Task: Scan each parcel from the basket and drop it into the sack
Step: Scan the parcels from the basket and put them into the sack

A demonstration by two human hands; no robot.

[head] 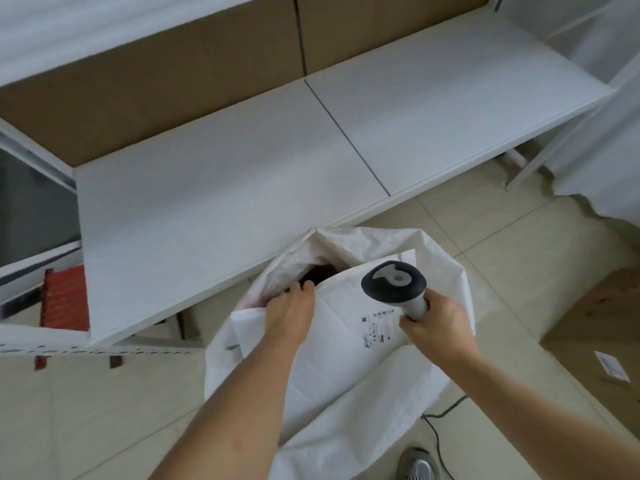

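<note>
Over a tiled floor (pixel 114 403), the left hand (pixel 290 314) pinches a white parcel (pixel 341 336) at its upper edge, lowering it into the open white sack (pixel 349 441). At three o'clock, the right hand (pixel 437 327) grips a handheld scanner (pixel 394 283). Something dark lies deep in the sack, unidentifiable.

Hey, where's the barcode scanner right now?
In the head view, lower right of centre: the right hand grips the scanner over the white parcel at the sack's mouth.

Both forearms are bare to the frame edge; left hand (pixel 291 315) and right hand (pixel 438 327) wear no gloves, rings or watch.
</note>
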